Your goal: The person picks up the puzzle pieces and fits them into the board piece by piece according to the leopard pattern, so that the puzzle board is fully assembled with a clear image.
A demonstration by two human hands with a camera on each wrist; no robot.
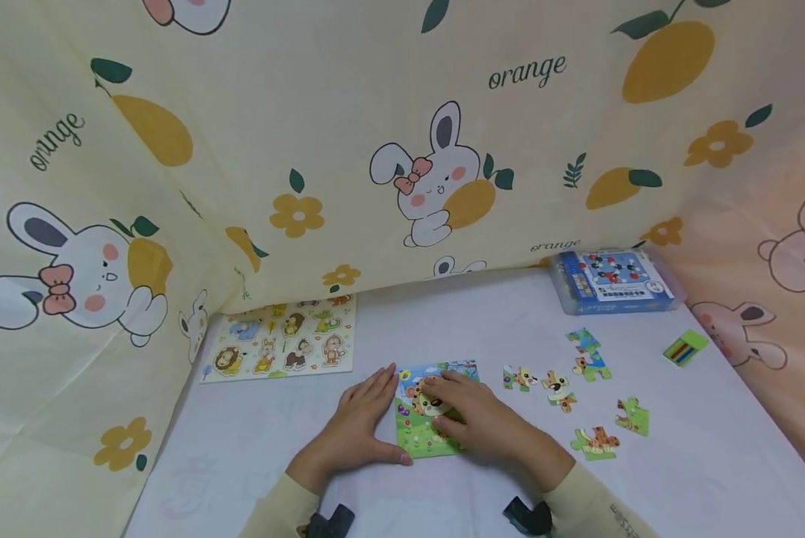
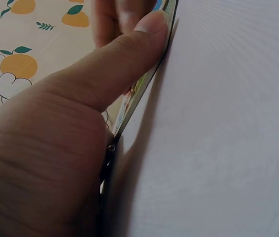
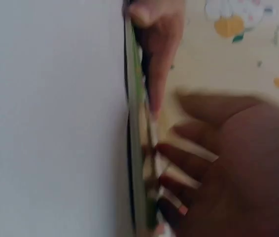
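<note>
A square puzzle board (image 1: pixel 421 441) with a cartoon leopard-like animal on a green meadow lies on the white table. My left hand (image 1: pixel 356 420) rests along the board's left side, fingers extended and thumb at the near left corner; the left wrist view shows that thumb (image 2: pixel 129 49) against the board's edge. Over the board's right half lies my right hand (image 1: pixel 486 417), its fingertips touching the picture and covering part of it. In the right wrist view the fingers (image 3: pixel 189 155) are blurred and slightly bent. No loose piece shows between them.
Several loose puzzle pieces (image 1: pixel 595 443) lie to the right of the board. Behind them are a blue box (image 1: pixel 620 280) and a small green block with coloured stripes (image 1: pixel 685 347). An animal picture sheet (image 1: pixel 277 336) lies at the back left, beside a printed curtain (image 1: pixel 348 97).
</note>
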